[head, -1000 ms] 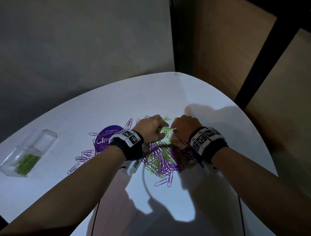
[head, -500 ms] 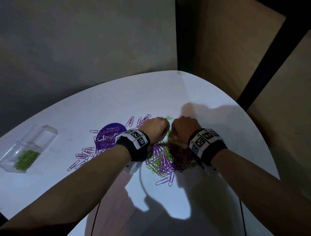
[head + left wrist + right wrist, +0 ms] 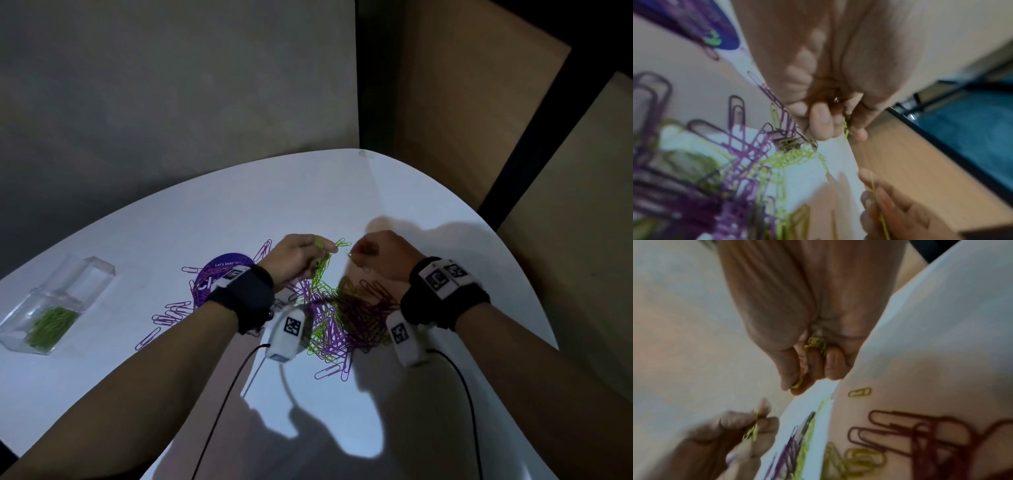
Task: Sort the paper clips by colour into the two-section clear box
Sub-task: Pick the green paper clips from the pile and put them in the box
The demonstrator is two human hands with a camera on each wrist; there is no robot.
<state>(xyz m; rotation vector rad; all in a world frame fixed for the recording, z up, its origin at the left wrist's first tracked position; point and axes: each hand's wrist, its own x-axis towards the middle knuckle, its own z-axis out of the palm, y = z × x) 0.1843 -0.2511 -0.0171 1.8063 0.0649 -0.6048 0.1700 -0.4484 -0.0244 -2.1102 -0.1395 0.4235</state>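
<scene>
A mixed pile of purple and green paper clips point(image 3: 337, 317) lies on the white table point(image 3: 205, 212). My left hand point(image 3: 301, 255) is raised over the pile's far edge and pinches green clips point(image 3: 322, 260) that dangle from its fingers point(image 3: 823, 121). My right hand point(image 3: 380, 255) is beside it, fingers curled, gripping green clips point(image 3: 815, 344) in the palm and pinching one at the thumb tip. The two-section clear box point(image 3: 54, 303) stands at the far left, with green clips point(image 3: 51, 323) in its near section; its far section looks empty.
A round purple sticker point(image 3: 222, 274) lies left of the pile, with loose purple clips point(image 3: 171, 313) scattered over and near it. Wooden panels point(image 3: 462, 120) rise behind the table's right edge. Cables point(image 3: 226, 401) run from both wristbands toward me.
Both hands have lifted off the pile and moved slightly apart. The left hand now holds green clips that dangle above the heap.
</scene>
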